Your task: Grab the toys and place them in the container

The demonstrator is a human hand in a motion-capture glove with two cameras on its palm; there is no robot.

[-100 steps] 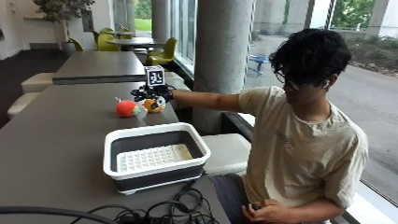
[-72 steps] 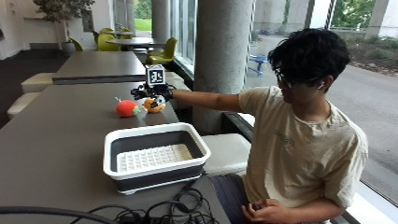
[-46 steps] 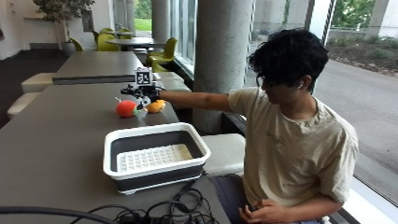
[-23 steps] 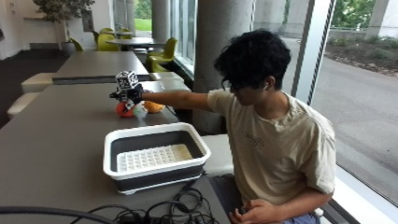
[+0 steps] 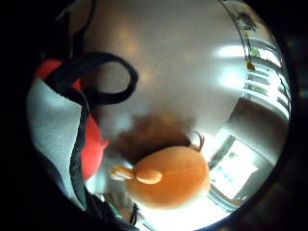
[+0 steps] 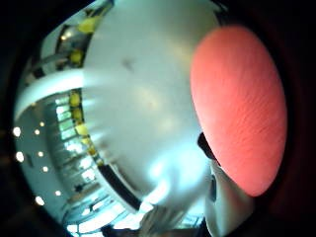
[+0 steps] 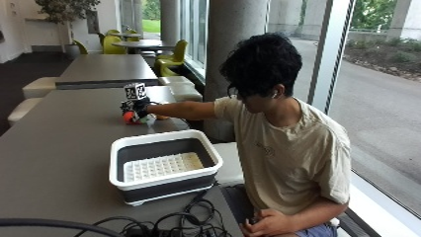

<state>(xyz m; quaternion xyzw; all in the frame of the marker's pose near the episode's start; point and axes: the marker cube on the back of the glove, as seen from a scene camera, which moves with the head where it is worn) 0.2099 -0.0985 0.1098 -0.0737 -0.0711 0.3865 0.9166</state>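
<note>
Reaching across the grey table (image 7: pixel 59 163), the gloved right hand (image 7: pixel 136 107) sits over the red toy (image 7: pixel 129 117), which lies on the tabletop beyond the container (image 7: pixel 164 165). Whether the fingers have closed on it cannot be told. From the palm, the red toy (image 6: pixel 239 108) looms close, and an orange toy (image 5: pixel 168 175) rests on the table just beside it. The container stands nearer the person, well apart from both toys.

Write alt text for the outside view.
A seated person reaches their gloved right hand over a red toy on a grey table. Nearer the camera stands a white-rimmed container, with no toys in it.
</note>
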